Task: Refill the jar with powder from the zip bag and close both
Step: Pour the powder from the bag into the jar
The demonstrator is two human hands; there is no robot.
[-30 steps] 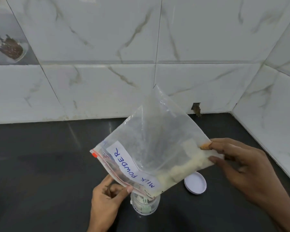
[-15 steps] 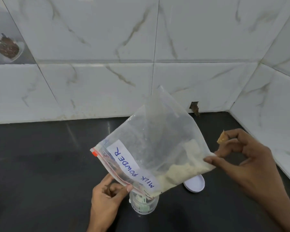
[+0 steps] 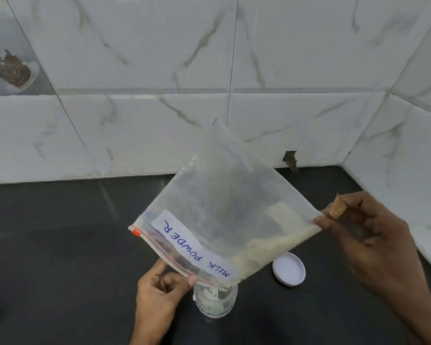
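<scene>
The bag (image 3: 222, 215) was up over the jar (image 3: 215, 305), tipped hard, with its zip corner dipped right at the jar's open mouth. What powder (image 3: 271, 241) was left sat in a thin pale bank along the bag's low right edge and ran down towards that corner. The label (image 3: 192, 242) read MILK POWDER and lay just behind the zip.

The left hand (image 3: 159, 292) pinched the zip strip between thumb and fingers, just left of the jar's mouth. The right hand (image 3: 366, 235) was at the far bottom corner with its thumb tip on the film and its forefinger cocked clear of it. Whether a finger backed that thumb from behind, I couldn't tell, so no call on that grip.

By the look of it, this bag was going to be light and limp: thin, slick film with no shape of its own, the weight sliding wherever the powder went. The zip strip looked like the one stiff part, so that was the place to hold for aim, with the opposite corner for lift. Pinch the film mid-panel and it would likely just fold.

The jar stood upright on the dark counter (image 3: 60, 257), near centre, looking small and easy to knock. Its white lid (image 3: 289, 268) lay flat just to the right, apart from it. Marbled tiles (image 3: 135, 133) closed off the far side and the right.
</scene>
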